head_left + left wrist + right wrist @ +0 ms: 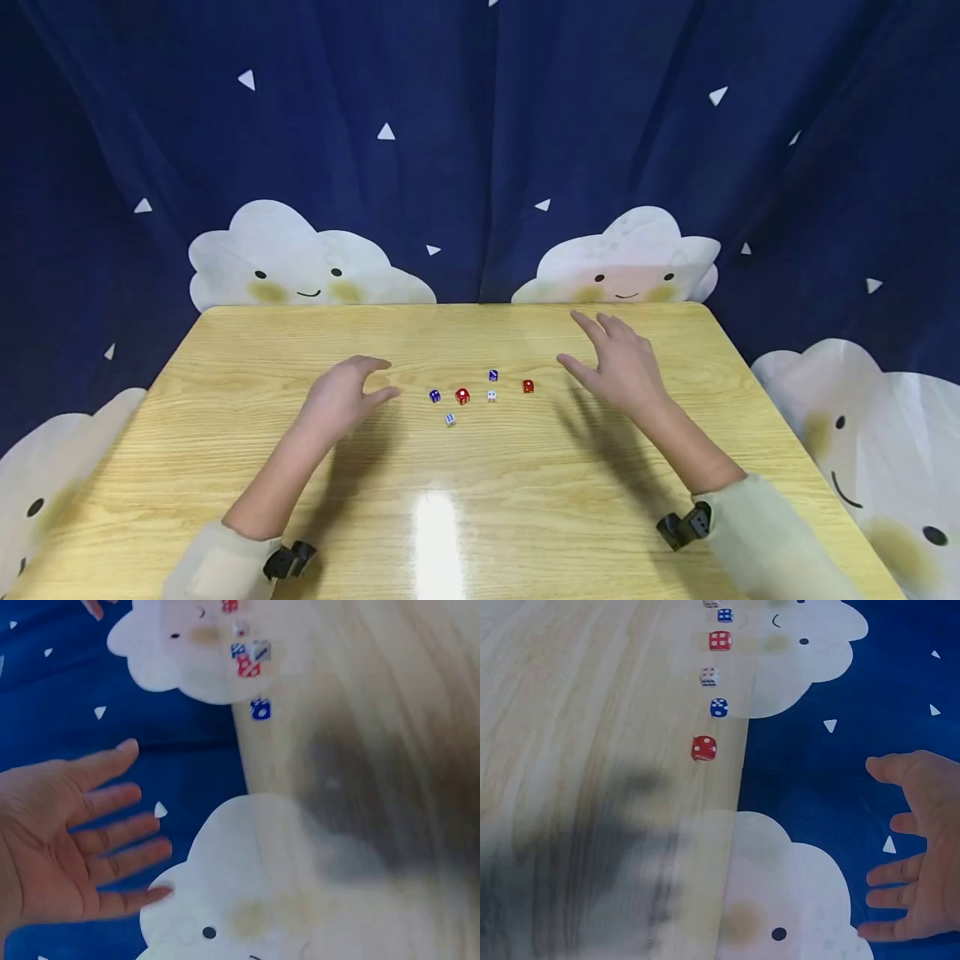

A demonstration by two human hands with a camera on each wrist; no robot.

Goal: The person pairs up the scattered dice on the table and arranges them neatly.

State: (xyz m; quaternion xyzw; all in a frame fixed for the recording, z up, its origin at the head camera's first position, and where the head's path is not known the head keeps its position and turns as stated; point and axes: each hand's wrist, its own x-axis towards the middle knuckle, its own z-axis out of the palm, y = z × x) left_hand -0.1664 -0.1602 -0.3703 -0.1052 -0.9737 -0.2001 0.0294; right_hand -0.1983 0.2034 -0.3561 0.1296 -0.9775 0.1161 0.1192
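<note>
Several dice lie loosely grouped mid-table: a blue die (435,396), a red die (462,396), a white die (450,419), another white die (491,396), a second blue die (492,375) and a second red die (528,386). My left hand (341,398) hovers left of the group, nearest the first blue die, its thumb and fingers spread apart. To the right of the group my right hand (621,364) is held above the table with spread fingers, nearest the second red die. Neither hand touches a die. In both wrist views, the palms hold nothing.
The dice rest on a light wooden table (360,500) with rounded far corners. Behind it hangs a dark blue curtain (450,183) with white triangles and smiling clouds. Small black devices are strapped at the left cuff (225,562) and right cuff (772,533).
</note>
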